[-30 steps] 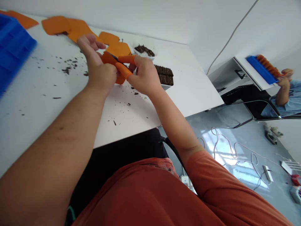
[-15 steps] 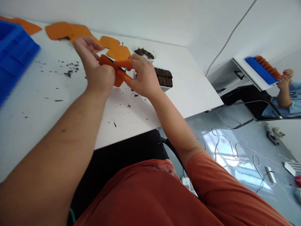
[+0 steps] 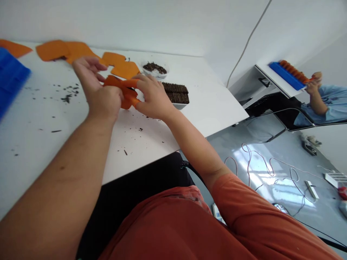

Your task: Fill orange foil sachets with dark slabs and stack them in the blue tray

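My left hand (image 3: pixel 101 97) is closed on an orange sheet (image 3: pixel 112 81), thumb across it and the other fingers partly raised. Against the same sheet, my right hand (image 3: pixel 153 95) pinches a dark thin strip (image 3: pixel 132 89) between thumb and index finger, both covered by orange finger cots. Most of the strip is hidden by the fingers. Just right of my right hand, a white tray (image 3: pixel 180 106) holds dark brown strips (image 3: pixel 176 92) packed in rows. Behind the hands lie flat orange sheets (image 3: pixel 126 69), some overlapping.
A clear bowl (image 3: pixel 159 76) of brown fragments stands near the wall. Dark crumbs (image 3: pixel 66 98) litter the white table (image 3: pixel 208 97). A blue bin (image 3: pixel 12 77) is at left. At another table, a person (image 3: pixel 316 90) handles orange pieces by a blue tray (image 3: pixel 287 76). Cables (image 3: pixel 249 162) lie on the floor.
The view has shifted, so the table's contents appear lower and further left. Both hands stay together at the orange sheet, and the dark strip shows less between the fingers.
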The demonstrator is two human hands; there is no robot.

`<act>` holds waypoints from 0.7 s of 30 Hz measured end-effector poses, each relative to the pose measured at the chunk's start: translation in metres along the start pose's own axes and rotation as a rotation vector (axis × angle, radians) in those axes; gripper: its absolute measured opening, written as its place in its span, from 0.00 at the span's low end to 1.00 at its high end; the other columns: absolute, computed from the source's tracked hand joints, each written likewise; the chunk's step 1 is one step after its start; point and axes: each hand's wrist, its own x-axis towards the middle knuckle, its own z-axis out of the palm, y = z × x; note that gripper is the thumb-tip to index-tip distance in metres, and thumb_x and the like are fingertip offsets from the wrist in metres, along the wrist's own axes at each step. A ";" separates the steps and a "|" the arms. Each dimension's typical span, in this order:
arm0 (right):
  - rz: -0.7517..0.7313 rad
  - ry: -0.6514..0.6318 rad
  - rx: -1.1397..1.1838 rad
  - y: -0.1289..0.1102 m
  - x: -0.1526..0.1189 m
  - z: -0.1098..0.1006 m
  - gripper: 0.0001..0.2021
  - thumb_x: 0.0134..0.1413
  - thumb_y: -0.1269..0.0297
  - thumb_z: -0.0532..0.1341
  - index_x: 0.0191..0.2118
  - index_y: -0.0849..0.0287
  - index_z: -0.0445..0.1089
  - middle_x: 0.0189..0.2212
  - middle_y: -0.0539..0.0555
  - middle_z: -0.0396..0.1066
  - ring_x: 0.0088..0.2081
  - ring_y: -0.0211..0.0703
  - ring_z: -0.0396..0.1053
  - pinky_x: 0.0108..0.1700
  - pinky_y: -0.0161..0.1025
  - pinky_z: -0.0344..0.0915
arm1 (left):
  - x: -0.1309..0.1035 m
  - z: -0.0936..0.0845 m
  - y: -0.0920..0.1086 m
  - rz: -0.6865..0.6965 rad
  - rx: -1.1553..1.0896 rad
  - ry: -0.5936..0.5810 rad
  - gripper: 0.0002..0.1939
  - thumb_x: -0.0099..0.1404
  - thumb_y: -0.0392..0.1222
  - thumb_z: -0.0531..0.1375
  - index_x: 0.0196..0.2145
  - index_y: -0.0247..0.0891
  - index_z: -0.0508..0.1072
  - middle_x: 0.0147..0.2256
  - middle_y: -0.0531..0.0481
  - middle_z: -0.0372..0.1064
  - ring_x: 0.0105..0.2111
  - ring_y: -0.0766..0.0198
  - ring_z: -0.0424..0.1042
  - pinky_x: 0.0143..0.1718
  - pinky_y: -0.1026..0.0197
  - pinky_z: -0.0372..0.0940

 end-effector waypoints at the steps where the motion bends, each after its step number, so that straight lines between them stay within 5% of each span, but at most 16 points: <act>1: 0.017 -0.034 -0.031 -0.005 -0.001 -0.004 0.17 0.61 0.61 0.61 0.54 0.43 0.76 0.56 0.43 0.76 0.58 0.47 0.73 0.63 0.50 0.70 | 0.000 0.000 0.000 -0.010 -0.004 0.007 0.35 0.34 0.36 0.58 0.44 0.43 0.53 0.46 0.46 0.55 0.48 0.54 0.59 0.61 0.44 0.55; 7: 0.107 -0.150 -0.094 -0.025 -0.003 -0.027 0.22 0.62 0.72 0.58 0.58 0.45 0.73 0.56 0.46 0.75 0.61 0.49 0.71 0.67 0.52 0.68 | -0.003 0.006 0.003 0.005 -0.006 -0.007 0.34 0.36 0.37 0.63 0.42 0.43 0.55 0.45 0.47 0.54 0.49 0.54 0.60 0.63 0.43 0.55; 14: 0.174 -0.057 0.005 -0.022 -0.002 -0.028 0.20 0.61 0.75 0.58 0.53 0.48 0.75 0.55 0.46 0.77 0.58 0.49 0.70 0.65 0.51 0.69 | -0.008 0.010 0.005 -0.021 -0.091 -0.086 0.33 0.38 0.34 0.65 0.43 0.42 0.57 0.45 0.48 0.54 0.52 0.54 0.61 0.68 0.38 0.53; 21: 0.184 0.059 0.082 -0.018 -0.004 -0.027 0.12 0.67 0.70 0.58 0.48 0.49 0.76 0.52 0.51 0.78 0.57 0.50 0.70 0.67 0.49 0.67 | -0.017 0.011 0.011 -0.046 -0.133 -0.170 0.30 0.37 0.30 0.61 0.42 0.42 0.63 0.43 0.47 0.61 0.46 0.55 0.64 0.63 0.36 0.63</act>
